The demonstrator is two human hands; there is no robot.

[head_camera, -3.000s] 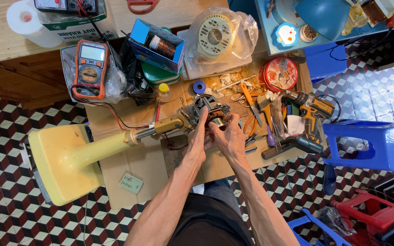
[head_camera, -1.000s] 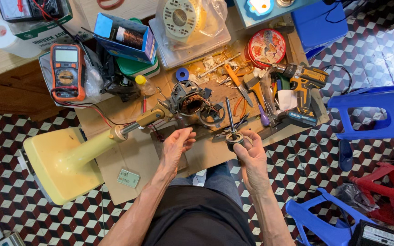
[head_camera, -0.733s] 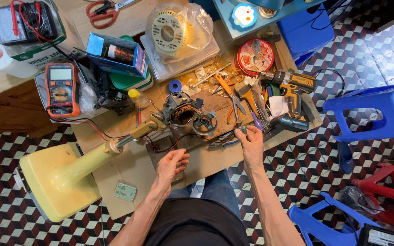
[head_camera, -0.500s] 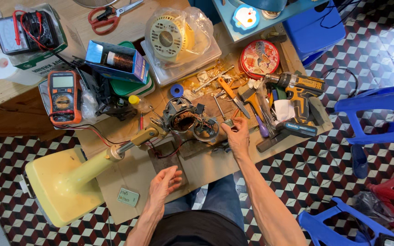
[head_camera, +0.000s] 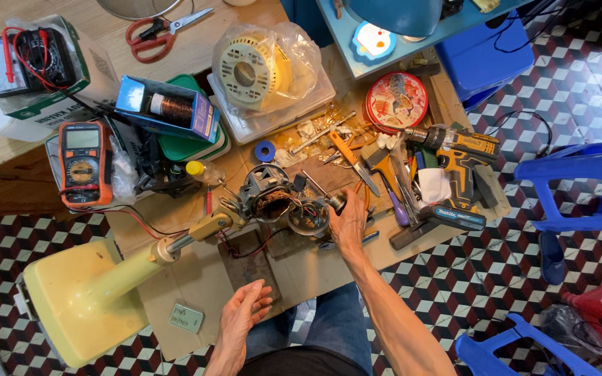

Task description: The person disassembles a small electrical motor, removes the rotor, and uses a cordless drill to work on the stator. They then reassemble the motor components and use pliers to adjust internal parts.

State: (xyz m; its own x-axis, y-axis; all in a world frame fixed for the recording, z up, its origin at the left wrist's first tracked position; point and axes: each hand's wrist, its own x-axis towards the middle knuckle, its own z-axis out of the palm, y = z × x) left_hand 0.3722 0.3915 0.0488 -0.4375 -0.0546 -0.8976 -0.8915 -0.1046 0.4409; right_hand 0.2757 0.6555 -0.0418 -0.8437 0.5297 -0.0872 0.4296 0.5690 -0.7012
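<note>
My right hand (head_camera: 348, 224) was up at the motor (head_camera: 267, 195), fingers pinched on a small dark cylindrical part (head_camera: 338, 202) with a thin shaft (head_camera: 313, 184) angling up-left from it. Couldn't tell if that part was free of the round housing (head_camera: 308, 216) right beside it. Motor sat mid-board, copper windings showing, joined to the cream fan neck (head_camera: 200, 228) that ran down-left to the yellow base (head_camera: 81, 306) on the tiled floor (head_camera: 552, 306).

My left hand (head_camera: 242, 317) was loose, palm up, fingers half curled, holding nothing. It hovered over the near edge of the cardboard (head_camera: 196, 278), just below a dark flat plate (head_camera: 249, 261) and beside a small green card (head_camera: 185, 317).

Around it:
- orange multimeter (head_camera: 81, 163) to the left, red lead running toward the motor
- blue box (head_camera: 168, 108) with a copper coil behind it
- bagged cream fan cover (head_camera: 259, 69)
- red round tin (head_camera: 396, 101)
- cordless drill (head_camera: 454, 157) on the right, screwdrivers and pliers between it and my right hand
- red scissors (head_camera: 158, 35) at the top
- blue stool (head_camera: 580, 184) off right
</note>
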